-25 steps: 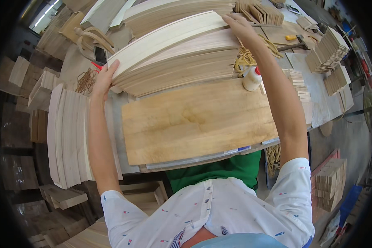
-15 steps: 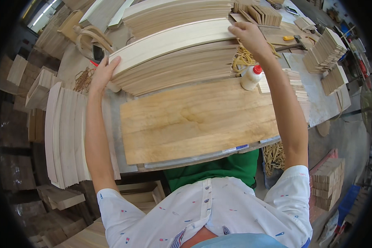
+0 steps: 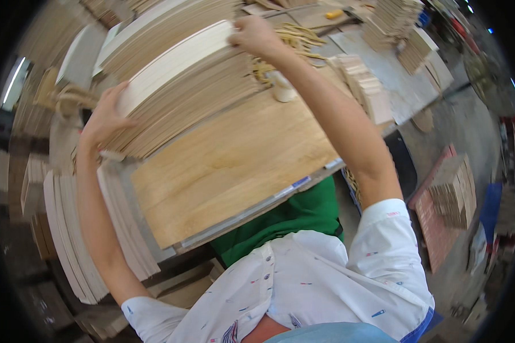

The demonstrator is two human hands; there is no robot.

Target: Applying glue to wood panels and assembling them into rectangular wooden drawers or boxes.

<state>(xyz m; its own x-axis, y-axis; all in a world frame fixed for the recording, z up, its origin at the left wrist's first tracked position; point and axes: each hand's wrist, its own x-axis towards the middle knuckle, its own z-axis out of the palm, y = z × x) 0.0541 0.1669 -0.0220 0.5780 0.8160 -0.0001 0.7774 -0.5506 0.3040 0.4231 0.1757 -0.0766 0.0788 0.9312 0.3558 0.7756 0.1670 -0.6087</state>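
1. Left hand (image 3: 106, 117) and right hand (image 3: 256, 35), each grip clamped on an end of the pale top strip (image 3: 174, 64) of the curved plywood stack (image 3: 183, 103) on the tabletop (image 3: 234, 166)
2. Risk: uneven lifting could twist the strip and slide lower strips onto the white glue bottle (image 3: 281, 91)

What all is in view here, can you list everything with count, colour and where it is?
top strip: one, pale cream, on the stack, held at both ends
stack of thin wood strips: many, light tan, far side of bench
wooden board: one, honey brown, flat on bench in front of the person
small bottle: one, whitish, behind the board
rope tangle: yellowish, far right of the stack
small wood piece stacks: several, tan, right side of bench
strip piles: several, pale, left of bench
left hand: on the strip's left end
right hand: on the strip's right end
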